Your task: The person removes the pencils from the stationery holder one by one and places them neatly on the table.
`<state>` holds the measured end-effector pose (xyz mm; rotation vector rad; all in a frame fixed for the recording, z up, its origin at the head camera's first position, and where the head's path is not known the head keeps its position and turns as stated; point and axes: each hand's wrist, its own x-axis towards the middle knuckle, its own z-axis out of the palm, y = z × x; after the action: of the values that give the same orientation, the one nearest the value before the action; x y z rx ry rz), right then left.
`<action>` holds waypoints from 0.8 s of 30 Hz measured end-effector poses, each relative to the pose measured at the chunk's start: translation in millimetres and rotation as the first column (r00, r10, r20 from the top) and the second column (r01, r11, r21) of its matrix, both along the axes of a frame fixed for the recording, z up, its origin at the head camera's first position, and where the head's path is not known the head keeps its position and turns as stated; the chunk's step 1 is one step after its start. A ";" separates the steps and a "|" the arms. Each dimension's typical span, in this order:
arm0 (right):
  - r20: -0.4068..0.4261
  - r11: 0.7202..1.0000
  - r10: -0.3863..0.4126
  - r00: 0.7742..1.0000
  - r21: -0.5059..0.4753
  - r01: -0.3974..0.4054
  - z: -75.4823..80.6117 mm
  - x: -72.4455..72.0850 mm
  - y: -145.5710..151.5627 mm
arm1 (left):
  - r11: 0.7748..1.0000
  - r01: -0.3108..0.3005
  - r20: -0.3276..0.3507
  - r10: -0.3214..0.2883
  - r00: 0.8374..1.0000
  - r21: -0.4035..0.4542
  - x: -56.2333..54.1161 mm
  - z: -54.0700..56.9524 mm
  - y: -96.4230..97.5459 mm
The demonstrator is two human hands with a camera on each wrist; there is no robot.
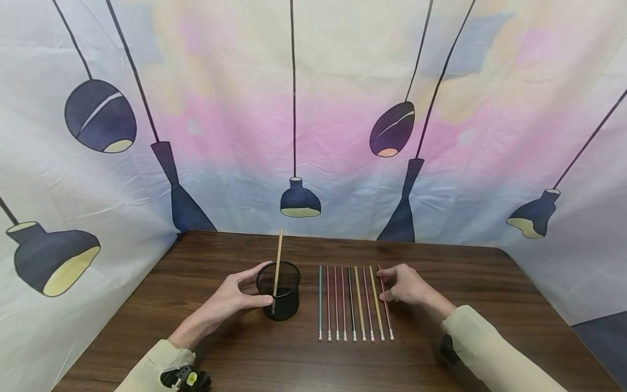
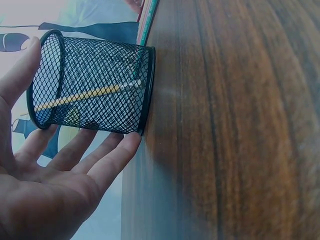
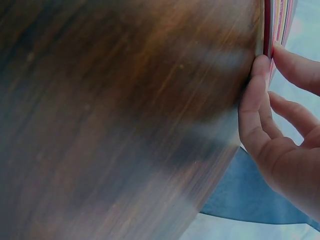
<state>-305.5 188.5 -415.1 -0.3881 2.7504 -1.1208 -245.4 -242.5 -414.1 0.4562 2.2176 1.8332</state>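
Observation:
Beside a black mesh pencil cup, my left hand holds its left side between thumb and fingers; the cup stands upright on the table. One yellow pencil leans inside it, its eraser end down near the bottom in the left wrist view. To the right, my right hand pinches the red pencil at the right end of a row, near its far end. That pencil lies slightly slanted. The row also has a teal pencil at the left, a black pencil, yellow ones and several reddish ones, erasers toward me.
The brown wooden table reaches back to a hanging cloth printed with lamps, which also covers the left side. Dark wrist gear sits at the left sleeve cuff.

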 end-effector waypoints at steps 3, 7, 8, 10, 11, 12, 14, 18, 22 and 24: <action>-0.002 1.000 0.003 1.000 0.003 -0.003 0.5 0.2 -0.2 | 1.000 0.001 -0.001 -0.001 1.000 0.002 0.3 0.3 0.4; -0.001 1.000 0.007 1.000 0.003 -0.007 0.7 1.3 -0.5 | 1.000 0.001 0.002 -0.001 1.000 -0.001 0.6 0.6 0.4; -0.001 1.000 0.009 1.000 0.004 -0.009 0.9 1.5 -0.6 | 1.000 0.002 0.003 -0.002 1.000 0.000 0.7 0.6 0.5; -0.003 1.000 0.015 1.000 0.008 -0.015 1.4 1.9 -0.9 | 1.000 0.003 0.002 -0.003 1.000 0.002 0.7 0.8 0.5; -0.002 1.000 0.015 1.000 0.011 -0.015 1.6 2.1 -1.1 | 1.000 0.004 0.001 -0.004 1.000 0.005 0.7 0.8 0.6; 0.000 1.000 0.010 1.000 0.010 -0.010 1.6 2.0 -1.4 | 1.000 0.004 0.000 -0.004 1.000 0.008 0.8 0.8 0.7; -0.002 1.000 0.005 1.000 0.017 -0.005 1.3 1.6 -1.9 | 1.000 0.003 0.001 -0.003 1.000 0.010 0.9 1.0 0.9; -0.017 0.999 -0.015 1.000 0.044 0.016 -0.4 0.4 -2.8 | 1.000 0.003 0.008 -0.003 1.000 0.012 1.1 0.8 0.9; -0.034 0.997 -0.017 0.999 0.068 0.019 -0.2 0.9 -3.2 | 1.000 0.007 0.009 -0.008 1.000 0.018 0.7 0.6 1.0; -0.045 0.997 -0.004 0.999 0.076 0.007 0.7 1.4 -3.4 | 1.000 0.007 0.007 -0.007 1.000 0.018 0.8 0.5 0.9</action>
<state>-304.1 185.1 -414.4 -0.4005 2.8245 -1.0168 -244.6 -241.6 -413.6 0.4593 2.1941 1.8498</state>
